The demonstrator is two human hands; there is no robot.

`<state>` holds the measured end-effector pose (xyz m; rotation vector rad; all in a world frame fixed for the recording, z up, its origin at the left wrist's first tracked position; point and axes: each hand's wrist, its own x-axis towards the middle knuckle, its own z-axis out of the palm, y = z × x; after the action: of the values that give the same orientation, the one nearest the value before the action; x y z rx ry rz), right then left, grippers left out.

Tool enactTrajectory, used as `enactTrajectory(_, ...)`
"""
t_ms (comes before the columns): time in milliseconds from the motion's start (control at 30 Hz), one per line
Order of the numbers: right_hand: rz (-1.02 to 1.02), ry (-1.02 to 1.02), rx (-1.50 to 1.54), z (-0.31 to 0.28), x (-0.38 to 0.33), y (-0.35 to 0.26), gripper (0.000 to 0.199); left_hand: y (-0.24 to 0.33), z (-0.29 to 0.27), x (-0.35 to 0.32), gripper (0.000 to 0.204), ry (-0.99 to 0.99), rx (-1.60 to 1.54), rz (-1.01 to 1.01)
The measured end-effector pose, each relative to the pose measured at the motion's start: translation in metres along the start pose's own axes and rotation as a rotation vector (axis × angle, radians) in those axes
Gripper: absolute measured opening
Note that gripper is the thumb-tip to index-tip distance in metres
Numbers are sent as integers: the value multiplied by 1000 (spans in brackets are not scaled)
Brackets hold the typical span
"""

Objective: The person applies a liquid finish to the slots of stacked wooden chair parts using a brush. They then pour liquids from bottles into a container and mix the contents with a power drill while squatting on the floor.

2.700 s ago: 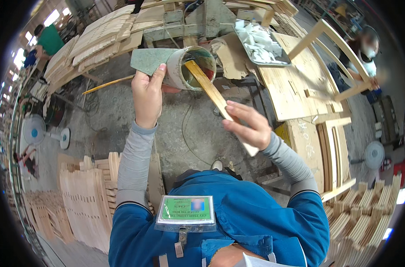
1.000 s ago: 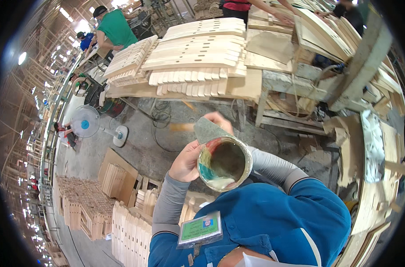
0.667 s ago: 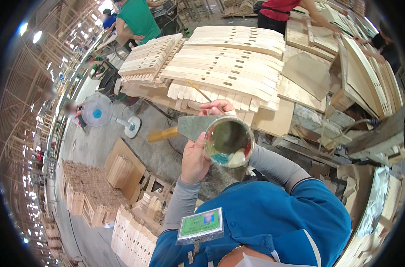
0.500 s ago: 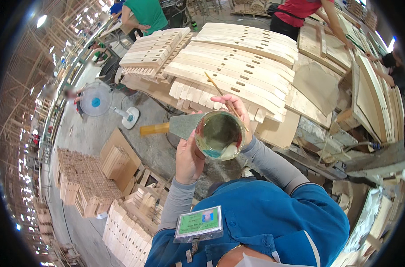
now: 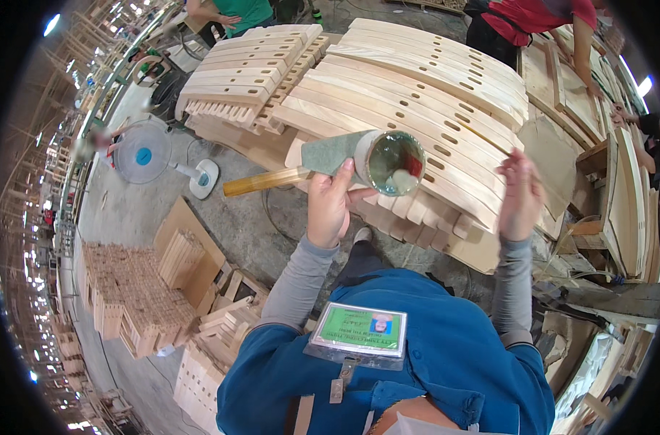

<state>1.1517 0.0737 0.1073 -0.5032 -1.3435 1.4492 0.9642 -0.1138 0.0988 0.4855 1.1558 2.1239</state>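
Observation:
My left hand is closed around a round cup, tipped so that its mouth shows. Greenish stuff with red and white smears lines its inside. The same hand carries a putty knife: its wide grey blade lies against the cup, and its yellowish wooden handle sticks out to the left. My right hand is raised over the right end of the pale wooden slats. A thin wooden stick runs from its fingertips toward the upper left, above the slats; the grip is partly blurred.
A second stack of slotted slats stands at the back left. On the floor are a white fan and a pile of wooden parts. People work at the back; one in a red shirt leans over panels at the right.
My right hand has moved away from the cup to the right with the stick. The left hand has raised the cup and putty knife, and the cup's mouth has turned rightward.

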Motion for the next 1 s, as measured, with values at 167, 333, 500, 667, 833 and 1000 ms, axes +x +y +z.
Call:
enactTrajectory(167,-70,40,-77,57,39,6,13,22,-44,106,24,-55,75,67)
enactTrajectory(333,-211,13,-169,127,65,20,6,30,-74,193,25,-146,114,110)
enactTrajectory(500,-117,93,-286,170,84,56,10,32,-103,250,23,-160,136,60)
enactTrajectory(667,-114,60,-327,186,100,70,8,18,-115,281,22,-138,119,102)
enactTrajectory(833,-285,-62,-334,197,114,94,16,10,-99,293,22,-127,111,142)
enactTrajectory(1000,-421,-65,-555,191,97,135,14,-4,-93,298,22,-126,79,206)
